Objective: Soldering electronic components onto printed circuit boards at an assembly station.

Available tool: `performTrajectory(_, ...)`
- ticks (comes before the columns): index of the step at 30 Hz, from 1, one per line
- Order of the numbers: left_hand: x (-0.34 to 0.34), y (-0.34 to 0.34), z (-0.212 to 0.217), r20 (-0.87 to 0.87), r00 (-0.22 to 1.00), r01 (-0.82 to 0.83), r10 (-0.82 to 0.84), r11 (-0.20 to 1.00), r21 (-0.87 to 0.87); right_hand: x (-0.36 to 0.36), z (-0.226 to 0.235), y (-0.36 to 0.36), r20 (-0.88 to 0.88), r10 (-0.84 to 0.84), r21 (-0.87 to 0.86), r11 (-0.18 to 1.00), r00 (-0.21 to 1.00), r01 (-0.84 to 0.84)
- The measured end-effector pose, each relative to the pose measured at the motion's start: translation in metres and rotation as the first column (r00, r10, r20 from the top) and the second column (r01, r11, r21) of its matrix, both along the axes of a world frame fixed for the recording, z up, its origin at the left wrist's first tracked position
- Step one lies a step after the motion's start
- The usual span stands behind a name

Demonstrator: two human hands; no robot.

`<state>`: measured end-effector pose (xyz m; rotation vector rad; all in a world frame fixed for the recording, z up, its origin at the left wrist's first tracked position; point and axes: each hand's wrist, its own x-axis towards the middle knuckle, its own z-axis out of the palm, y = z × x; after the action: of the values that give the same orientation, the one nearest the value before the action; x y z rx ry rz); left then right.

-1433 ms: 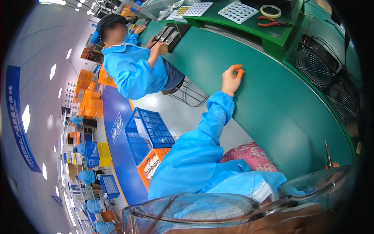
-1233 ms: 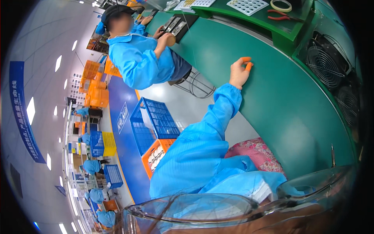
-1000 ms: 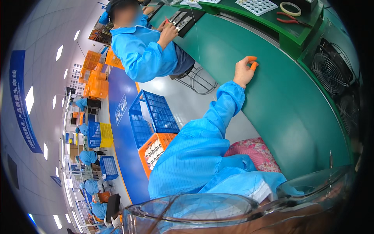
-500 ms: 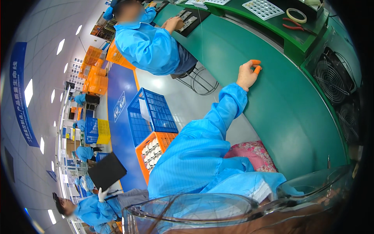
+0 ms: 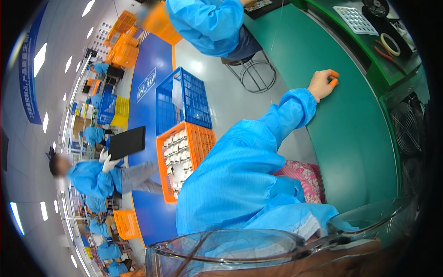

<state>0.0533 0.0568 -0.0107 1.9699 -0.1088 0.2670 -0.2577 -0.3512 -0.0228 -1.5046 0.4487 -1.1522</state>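
Left hand (image 5: 321, 85) stays on green bench (image 5: 355, 134); view swung.

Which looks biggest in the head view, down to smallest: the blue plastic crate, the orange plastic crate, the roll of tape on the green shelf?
1-2. Blue plastic crate and orange plastic crate: look about alike; the orange one lies nearer the camera, so unsure.
3. Roll of tape on the green shelf: clearly smallest.

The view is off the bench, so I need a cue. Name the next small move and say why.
Probably turn the head back toward the green table. The left hand, with orange covers on its fingertips, rests at the table's edge with nothing visibly held. The view mostly takes in the orange crate and the aisle, and the right hand is out of view.
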Motion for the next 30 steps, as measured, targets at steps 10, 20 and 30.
performTrajectory(10,0.0,0.003,-0.003,-0.013,1.0,0.011,-0.012,1.0,-0.022,-0.007,-0.014,-0.022,-0.008,0.021,0.026,0.999,1.0,-0.02)
performTrajectory(20,0.009,0.001,-0.012,0.005,0.998,0.062,-0.062,0.997,0.051,-0.002,0.011,0.019,0.048,0.047,-0.029,0.999,0.998,-0.046)
performTrajectory(30,0.016,0.003,-0.029,0.073,0.986,0.152,-0.152,0.988,0.0,0.01,0.026,0.044,0.06,-0.033,0.017,0.999,0.998,0.032)
